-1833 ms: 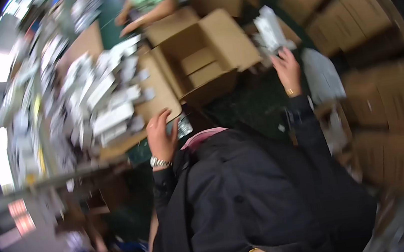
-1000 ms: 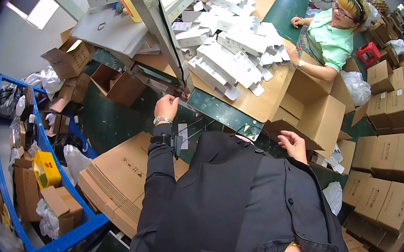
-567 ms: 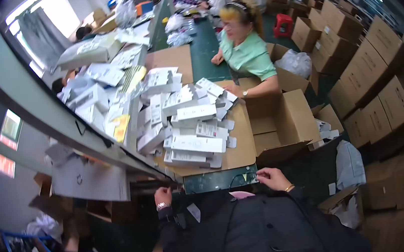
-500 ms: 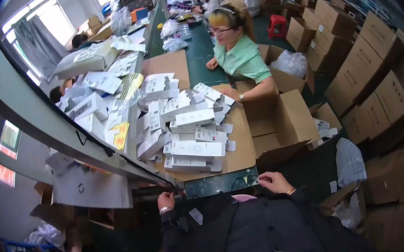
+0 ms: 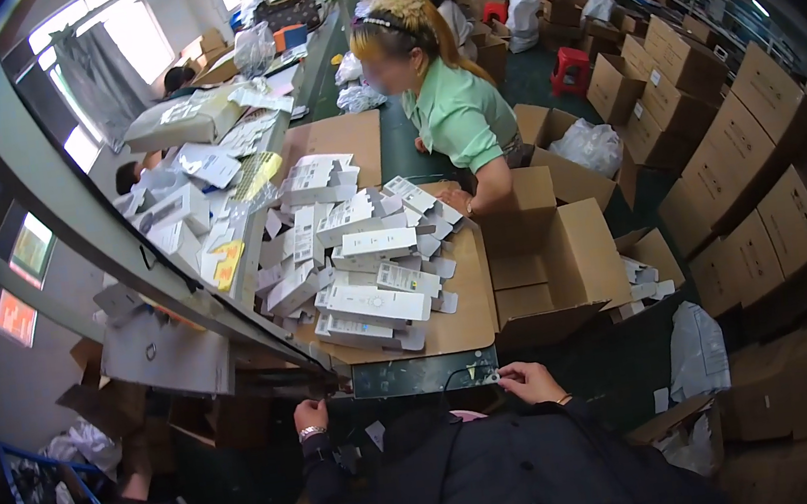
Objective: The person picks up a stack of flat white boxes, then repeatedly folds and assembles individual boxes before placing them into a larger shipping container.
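My left hand is closed just off the table's near left corner, a bracelet at its wrist; whether anything is in its fingers is hidden. At the near right corner of the green table, my right hand has thumb and fingertips pressed together, and what they hold is too small to name. A thin dark cord curves along the table edge close to those fingertips. Beyond my hands, many white cardboard boxes with open flaps lie piled on a flat brown cardboard sheet.
A co-worker in a green shirt leans on the table's right side, one hand beside the pile. An open brown carton stands right of the table. Stacked cartons line the right. A shelf with papers and white boxes borders the left.
The co-worker has leaned forward and turned more toward the table's left. My view has shifted slightly; both my hands keep nearly the same place and pose at the table edge.
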